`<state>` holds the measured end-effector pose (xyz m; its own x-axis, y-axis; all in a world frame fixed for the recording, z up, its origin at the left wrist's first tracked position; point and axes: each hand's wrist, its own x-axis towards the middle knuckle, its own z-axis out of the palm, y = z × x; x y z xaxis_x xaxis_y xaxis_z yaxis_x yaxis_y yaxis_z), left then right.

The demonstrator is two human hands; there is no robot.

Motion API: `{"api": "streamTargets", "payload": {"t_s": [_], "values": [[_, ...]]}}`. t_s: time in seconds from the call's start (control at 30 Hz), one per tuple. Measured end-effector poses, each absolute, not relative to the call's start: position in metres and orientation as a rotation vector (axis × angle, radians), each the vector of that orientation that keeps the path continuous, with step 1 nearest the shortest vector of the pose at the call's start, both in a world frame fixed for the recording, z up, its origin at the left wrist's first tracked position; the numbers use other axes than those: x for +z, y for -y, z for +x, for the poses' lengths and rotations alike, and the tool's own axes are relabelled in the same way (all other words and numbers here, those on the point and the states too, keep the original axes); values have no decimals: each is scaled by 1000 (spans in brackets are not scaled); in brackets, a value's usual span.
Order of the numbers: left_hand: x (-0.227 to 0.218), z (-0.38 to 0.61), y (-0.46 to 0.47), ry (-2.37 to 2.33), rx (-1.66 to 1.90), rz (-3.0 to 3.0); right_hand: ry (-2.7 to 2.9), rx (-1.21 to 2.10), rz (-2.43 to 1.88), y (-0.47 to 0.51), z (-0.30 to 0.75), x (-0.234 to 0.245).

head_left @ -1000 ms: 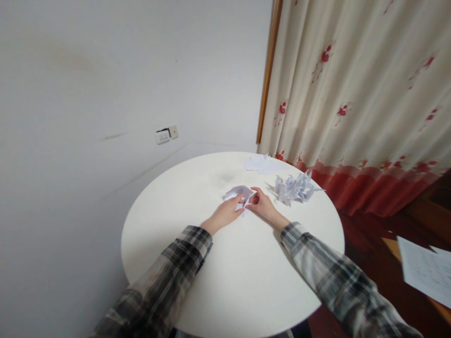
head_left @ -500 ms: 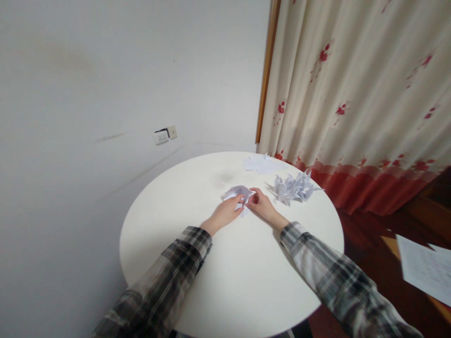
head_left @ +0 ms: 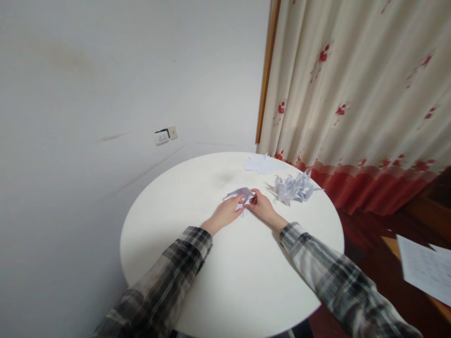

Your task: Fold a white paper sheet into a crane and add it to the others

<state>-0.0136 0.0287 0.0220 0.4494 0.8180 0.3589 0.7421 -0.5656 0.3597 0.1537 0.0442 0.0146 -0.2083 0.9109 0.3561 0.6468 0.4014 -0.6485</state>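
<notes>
A partly folded sheet of white paper (head_left: 243,192) lies on the round white table (head_left: 176,197), between my two hands. My left hand (head_left: 228,211) grips its left and near side, with the thumb and fingers partly hidden by the folds. On the other side, my right hand (head_left: 261,205) pinches the right edge with thumb and curled fingers. One flap of the paper stands up at the far side, and a small point sticks out below my left fingers. The exact folds are too small to make out.
To the right of my right hand sits a pile of folded white paper pieces (head_left: 294,188) with pointed ends. Flat white sheets (head_left: 262,164) lie near the far edge, a small folded piece (head_left: 266,156) beside them. A curtain (head_left: 352,94) hangs behind; written papers (head_left: 426,267) lie lower right.
My right fingers have shifted slightly on the paper's right edge, and its upper flap has changed shape a little. My left hand stays nearly in place.
</notes>
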Motion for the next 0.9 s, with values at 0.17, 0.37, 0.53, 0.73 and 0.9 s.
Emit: {"api": "streamTargets", "payload": {"t_s": [0.17, 0.37, 0.53, 0.73, 0.9], "values": [[25, -12, -27, -1401, 764, 2507, 1957, 413, -1376, -45, 153, 14], [24, -13, -28, -1390, 763, 2515, 2019, 460, -1360, -48, 155, 15], [22, -13, -29, -1380, 769, 2527, 1993, 388, -1404, -47, 155, 17], [21, -14, -30, -1369, 790, 2543, 2024, 358, -1398, -44, 156, 19], [22, -14, -30, -1378, 781, 2543, 2007, 332, -1406, -44, 155, 19]]}}
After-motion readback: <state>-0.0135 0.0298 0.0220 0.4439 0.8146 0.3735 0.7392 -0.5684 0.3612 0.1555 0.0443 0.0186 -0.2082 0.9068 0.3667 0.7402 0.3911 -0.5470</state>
